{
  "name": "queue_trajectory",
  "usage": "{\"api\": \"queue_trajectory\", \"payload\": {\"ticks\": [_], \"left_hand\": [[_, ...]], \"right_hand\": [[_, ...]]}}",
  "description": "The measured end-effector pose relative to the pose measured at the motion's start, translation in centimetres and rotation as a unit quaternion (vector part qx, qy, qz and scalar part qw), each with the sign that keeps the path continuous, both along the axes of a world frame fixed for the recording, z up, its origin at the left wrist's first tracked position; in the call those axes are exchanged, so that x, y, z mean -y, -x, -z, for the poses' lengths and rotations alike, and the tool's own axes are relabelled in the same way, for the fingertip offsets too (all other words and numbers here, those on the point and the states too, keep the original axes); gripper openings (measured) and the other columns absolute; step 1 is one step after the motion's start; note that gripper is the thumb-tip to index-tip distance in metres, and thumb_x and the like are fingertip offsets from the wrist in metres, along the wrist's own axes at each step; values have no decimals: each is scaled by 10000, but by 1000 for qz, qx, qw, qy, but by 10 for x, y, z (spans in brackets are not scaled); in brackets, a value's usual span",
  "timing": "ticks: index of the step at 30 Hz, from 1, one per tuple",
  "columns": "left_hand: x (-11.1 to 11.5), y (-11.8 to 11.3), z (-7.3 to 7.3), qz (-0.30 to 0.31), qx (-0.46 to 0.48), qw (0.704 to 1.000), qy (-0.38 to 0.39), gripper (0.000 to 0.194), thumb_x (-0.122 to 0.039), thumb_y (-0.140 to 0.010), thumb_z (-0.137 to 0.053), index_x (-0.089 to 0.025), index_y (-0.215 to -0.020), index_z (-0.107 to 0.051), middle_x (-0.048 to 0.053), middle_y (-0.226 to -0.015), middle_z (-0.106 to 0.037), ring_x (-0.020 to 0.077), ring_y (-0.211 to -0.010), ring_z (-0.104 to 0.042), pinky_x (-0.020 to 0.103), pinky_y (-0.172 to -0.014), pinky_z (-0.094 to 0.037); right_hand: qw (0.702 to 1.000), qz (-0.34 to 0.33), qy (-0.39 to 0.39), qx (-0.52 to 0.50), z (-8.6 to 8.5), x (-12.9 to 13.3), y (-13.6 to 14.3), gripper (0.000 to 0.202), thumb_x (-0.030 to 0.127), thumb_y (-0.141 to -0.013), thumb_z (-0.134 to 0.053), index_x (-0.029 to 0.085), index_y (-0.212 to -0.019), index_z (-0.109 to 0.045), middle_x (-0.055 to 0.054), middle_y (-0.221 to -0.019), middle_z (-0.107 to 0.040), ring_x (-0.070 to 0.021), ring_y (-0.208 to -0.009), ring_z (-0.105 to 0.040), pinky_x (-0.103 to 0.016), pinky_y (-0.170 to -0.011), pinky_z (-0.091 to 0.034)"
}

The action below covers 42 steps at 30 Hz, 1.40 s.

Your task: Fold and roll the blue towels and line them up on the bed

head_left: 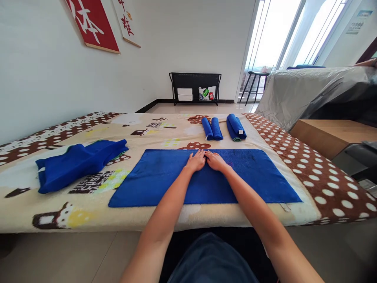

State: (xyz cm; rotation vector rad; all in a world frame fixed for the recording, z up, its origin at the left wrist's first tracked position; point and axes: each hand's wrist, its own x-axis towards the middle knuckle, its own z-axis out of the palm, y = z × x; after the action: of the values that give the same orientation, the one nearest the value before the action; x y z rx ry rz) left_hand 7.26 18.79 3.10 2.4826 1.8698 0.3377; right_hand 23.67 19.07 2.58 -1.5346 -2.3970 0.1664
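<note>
A blue cloth (165,181) lies spread flat, its long side across the patterned blanket (103,212). My left hand (196,160) rests palm down near the middle of the cloth's far edge, with its fingers out. Beside it, my right hand (215,160) lies on the same cloth, fingertips close to those of the left. Neither hand grips anything. Beyond the cloth sit two slim blue rolls (217,129) side by side and a thicker blue roll (235,126) to their right. A crumpled blue cloth (79,163) lies at the left.
A dotted brown border (324,181) runs along the blanket's right side. Past it stand a wooden box (335,133) and furniture under a plastic cover (312,86). A black rack (194,80) is against the far wall, with a stool (255,84) near the window.
</note>
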Motion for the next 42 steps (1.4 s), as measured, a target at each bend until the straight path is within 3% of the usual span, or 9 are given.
{"api": "queue_trajectory", "payload": {"ticks": [2, 5, 15, 20, 25, 31, 34, 38, 42], "left_hand": [[3, -15, 5, 5, 6, 1000, -4, 460, -388, -935, -597, -202, -1347, -514, 114, -1433, -487, 289, -1266, -513, 554, -1053, -430], [3, -1, 7, -8, 12, 1000, -6, 481, -400, -937, -589, -211, -1369, -497, 115, -1463, -459, 299, -1301, -483, 574, -1080, -396], [7, 177, -7, -193, 2, 981, 28, 558, -479, -953, -528, -215, -1436, -436, 118, -1548, -376, 325, -1420, -352, 627, -1162, -234], [24, 218, -20, -257, -10, 966, 34, 576, -485, -1005, -307, -178, -1487, -375, 159, -1594, -305, 330, -1478, -252, 646, -1162, -185], [29, 164, -29, -187, -20, 982, 19, 611, -427, -1001, -190, -136, -1527, -295, 171, -1614, -237, 322, -1511, -158, 684, -1150, -109], [74, 26, -16, 80, -23, 995, 49, 607, -517, -1002, -253, -263, -1554, -240, 48, -1622, -255, 191, -1503, -218, 431, -1200, -210], [112, 12, -11, 157, -28, 986, 55, 597, -572, -986, -301, -342, -1536, -273, -14, -1612, -281, 156, -1494, -238, 367, -1215, -178], [152, 93, -7, 90, -28, 995, 41, 583, -574, -993, -234, -364, -1536, -266, -4, -1620, -249, 211, -1498, -238, 472, -1211, -173], [186, 214, 8, -166, -57, 984, -20, 629, -607, -955, -199, -384, -1542, -240, -50, -1625, -207, 236, -1505, -210, 512, -1205, -164]], "right_hand": [[1000, -8, 4, 0, 4, 3, 10, 449, 429, -1040, -305, 351, -1462, -435, -28, -1537, -408, -204, -1444, -324, -429, -1185, -278], [1000, 4, 6, -3, 5, 1, -12, 458, 444, -1037, -309, 329, -1459, -447, -34, -1540, -404, -224, -1452, -311, -436, -1195, -255], [984, 175, 3, -18, 4, 2, -196, 413, 387, -959, -579, 200, -1325, -539, -106, -1401, -502, -261, -1239, -523, -518, -1042, -438], [969, 246, 17, -18, -3, 20, -247, 408, 392, -967, -565, 207, -1330, -539, -108, -1416, -494, -258, -1249, -519, -513, -1052, -433], [972, 235, 8, -9, -12, 31, -199, 540, 464, -971, -529, 193, -1431, -450, -131, -1527, -383, -318, -1410, -351, -619, -1155, -232], [1000, -7, 20, 0, -5, 86, -59, 608, 632, -988, -270, 351, -1524, -336, 86, -1583, -294, -192, -1480, -250, -364, -1229, -208], [997, -80, 22, -5, -1, 119, -44, 595, 698, -953, -273, 472, -1503, -309, 170, -1558, -279, -147, -1472, -250, -322, -1228, -224], [1000, -18, 10, -18, 6, 141, -106, 599, 653, -981, -209, 405, -1509, -347, 115, -1574, -279, -173, -1477, -242, -409, -1235, -198], [991, 125, -20, -31, 26, 162, -200, 639, 590, -989, -164, 294, -1507, -393, 1, -1577, -318, -242, -1475, -263, -512, -1219, -203]]}}
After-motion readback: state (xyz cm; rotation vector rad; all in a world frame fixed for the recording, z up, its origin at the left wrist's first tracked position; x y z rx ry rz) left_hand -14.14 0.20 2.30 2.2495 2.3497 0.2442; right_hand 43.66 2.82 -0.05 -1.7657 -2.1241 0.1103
